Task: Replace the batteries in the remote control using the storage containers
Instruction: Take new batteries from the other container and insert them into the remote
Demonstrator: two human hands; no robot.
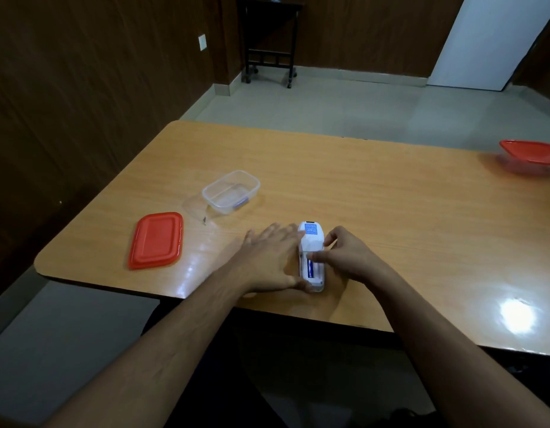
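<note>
Head view looks down on a wooden tabletop (375, 193) where a white remote control (311, 257) lies face down near the front edge, its battery bay open and a blue battery (310, 268) seated in the left slot. The right slot is mostly covered by fingers, so whether it holds a second cell cannot be told.

The left hand (267, 257) lies flat beside the remote, fingers straight and spread, its grip wide, with the thumb braced against the remote's near corner. Its fingertips reach the remote's left edge, though slight blur makes the exact contact hard to read. The right hand (347, 257) has its fingers curled, a narrow grip with the index fingertip pressing down on the top end of the battery while the other fingers wrap the remote's right side. The thumb is hidden behind the remote.

To the left and further back stands a clear storage container (232, 193), open; something small and blue shows at its near wall, too small to identify. Just beside it lies a transparent piece (195, 210), hard to make out. A red lid (156, 240) lies flat nearer the left edge. At the far right a second container with a red lid (531, 157) is cut off by the frame, contents unreadable.
</note>
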